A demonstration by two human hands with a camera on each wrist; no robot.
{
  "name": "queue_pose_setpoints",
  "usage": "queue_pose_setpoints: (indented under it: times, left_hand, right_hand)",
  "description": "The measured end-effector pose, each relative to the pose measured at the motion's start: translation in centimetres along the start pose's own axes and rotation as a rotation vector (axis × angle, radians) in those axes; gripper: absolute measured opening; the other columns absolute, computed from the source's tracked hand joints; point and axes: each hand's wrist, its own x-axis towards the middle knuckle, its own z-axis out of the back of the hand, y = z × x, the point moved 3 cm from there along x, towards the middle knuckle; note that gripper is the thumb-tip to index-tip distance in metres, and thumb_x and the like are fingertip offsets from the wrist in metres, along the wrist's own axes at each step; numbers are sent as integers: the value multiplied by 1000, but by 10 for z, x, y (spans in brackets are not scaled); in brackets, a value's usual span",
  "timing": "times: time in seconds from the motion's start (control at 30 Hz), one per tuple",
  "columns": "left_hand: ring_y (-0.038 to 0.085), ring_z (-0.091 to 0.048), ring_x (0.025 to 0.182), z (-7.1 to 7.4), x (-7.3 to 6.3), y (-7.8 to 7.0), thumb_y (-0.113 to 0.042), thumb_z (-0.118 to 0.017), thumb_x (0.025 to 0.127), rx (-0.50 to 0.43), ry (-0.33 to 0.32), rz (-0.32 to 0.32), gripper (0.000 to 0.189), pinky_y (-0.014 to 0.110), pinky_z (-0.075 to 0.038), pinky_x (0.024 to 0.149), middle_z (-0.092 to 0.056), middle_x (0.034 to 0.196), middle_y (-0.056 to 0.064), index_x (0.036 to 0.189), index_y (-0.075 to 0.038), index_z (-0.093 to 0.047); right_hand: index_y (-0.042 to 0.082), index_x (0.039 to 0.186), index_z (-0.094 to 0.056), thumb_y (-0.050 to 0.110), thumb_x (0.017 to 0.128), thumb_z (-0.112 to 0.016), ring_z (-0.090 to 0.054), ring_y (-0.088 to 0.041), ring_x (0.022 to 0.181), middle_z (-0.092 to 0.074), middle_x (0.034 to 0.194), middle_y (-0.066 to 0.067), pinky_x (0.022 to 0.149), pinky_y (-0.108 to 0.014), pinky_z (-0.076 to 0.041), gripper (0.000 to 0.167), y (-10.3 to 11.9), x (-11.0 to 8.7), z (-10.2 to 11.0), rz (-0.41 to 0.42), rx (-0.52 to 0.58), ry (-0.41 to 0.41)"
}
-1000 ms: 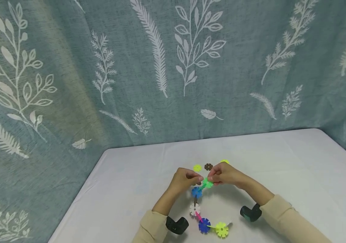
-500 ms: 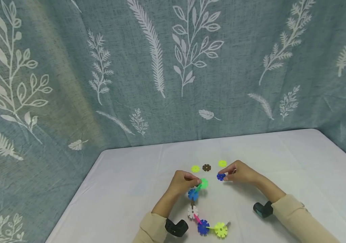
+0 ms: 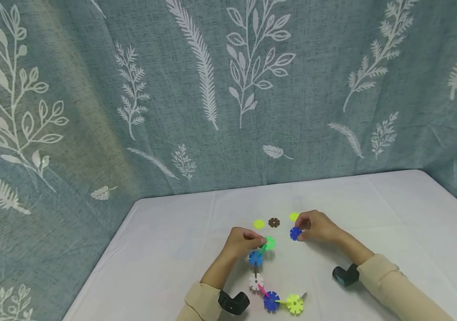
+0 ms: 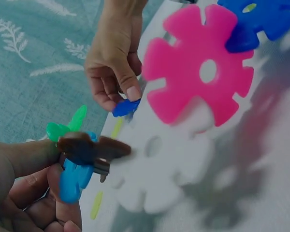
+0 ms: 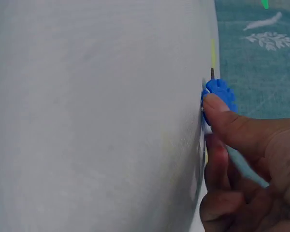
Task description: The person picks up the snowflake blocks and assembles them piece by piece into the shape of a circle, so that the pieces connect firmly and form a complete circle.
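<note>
My left hand (image 3: 242, 243) pinches the far end of a chain of notched plastic discs, by the green disc (image 3: 270, 243). From there the chain runs toward me through a light blue disc (image 3: 255, 258), a brown one (image 4: 82, 149), a white disc (image 3: 256, 281), a pink disc (image 4: 198, 67), a dark blue disc (image 3: 271, 302) and a yellow disc (image 3: 294, 304) with a greyish piece at its end. To the right, my right hand (image 3: 318, 226) pinches a loose blue disc (image 3: 295, 233) between thumb and fingers, apart from the chain.
Beyond the hands lie a yellow disc (image 3: 259, 224), a brown disc (image 3: 274, 222) and another yellow disc (image 3: 294, 216), partly covered by the right hand. All are on a white-covered table (image 3: 164, 249). A patterned curtain (image 3: 220, 147) hangs behind its far edge.
My right hand has left the green disc, moved right and picked up the blue disc, which is now tilted up. My left hand still holds the chain in nearly the same place.
</note>
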Motion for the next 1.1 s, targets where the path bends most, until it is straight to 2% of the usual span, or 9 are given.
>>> queue_pose_setpoints:
  times: [0.1, 0.2, 0.37, 0.47, 0.57, 0.7, 0.87, 0.97, 1.1]
  left_hand:
    - [11, -56, 69, 0, 0, 1, -14, -69, 79, -27, 8, 9, 17, 24, -45, 64, -69, 76, 8, 82, 3, -70]
    - [11, -57, 71, -1, 0, 2, -13, -68, 80, -54, 14, 7, 17, 24, -45, 66, -70, 79, 10, 84, 4, -69]
    - [10, -57, 73, 0, -1, 1, -14, -67, 81, -73, 14, 10, 19, 26, -46, 68, -70, 83, 12, 86, 3, -69]
    - [12, -58, 75, -1, 0, 3, -15, -68, 81, -70, 13, 18, 19, 27, -46, 69, -70, 83, 13, 87, 3, -70]
    - [13, -59, 76, 0, 0, 4, -15, -69, 80, -81, 14, 4, 19, 27, -46, 70, -71, 82, 12, 85, 3, -70]
    - [12, -61, 74, 1, -3, 2, -14, -69, 78, -124, 2, -36, 16, 26, -47, 69, -71, 79, 8, 79, 2, -70]
    - [12, -62, 71, -2, -10, -6, -7, -66, 79, -137, -72, 20, 13, 28, -49, 70, -71, 83, 12, 79, 6, -69]
    - [10, -60, 67, -3, -10, -7, -6, -69, 78, -86, -100, -15, 12, 25, -49, 65, -71, 78, 14, 77, 6, -69]
    - [7, -57, 58, 2, -10, -7, -14, -74, 75, 122, -167, -142, 14, 22, -44, 54, -69, 67, 8, 70, -2, -72]
  right_hand:
    - [4, 79, -63, 1, 70, -73, -52, -12, 68, -60, 72, 0, 62, -23, -42, 14, 5, -1, 0, 1, 33, -7]
    - [3, 77, -64, 2, 72, -73, -51, -10, 63, -61, 68, -1, 56, -21, -42, 11, 16, -3, -3, 46, 59, 9]
    - [3, 75, -64, 5, 73, -73, -55, -9, 62, -65, 69, -1, 56, -20, -45, 9, 37, -9, -12, 116, 104, 29]
    - [4, 75, -64, 4, 74, -73, -55, -8, 62, -65, 69, -1, 56, -20, -45, 9, 45, -11, -16, 128, 115, 1]
    - [5, 74, -65, 5, 74, -73, -54, -5, 62, -64, 68, 1, 56, -20, -44, 8, 50, -14, -20, 164, 85, -35]
    - [9, 72, -65, 4, 74, -73, -53, 1, 59, -64, 65, 3, 55, -19, -45, 10, 57, -17, -24, 268, 17, -92]
    - [9, 70, -66, 0, 73, -73, -55, 2, 58, -65, 64, 3, 55, -18, -47, 12, 62, -18, -27, 386, -41, -152]
    - [9, 70, -66, 0, 73, -72, -55, 2, 59, -66, 65, 3, 55, -18, -47, 11, 61, -17, -28, 402, -51, -150]
    - [10, 71, -65, 1, 74, -72, -55, 2, 62, -65, 67, 4, 58, -18, -47, 12, 61, -15, -31, 418, -65, -123]
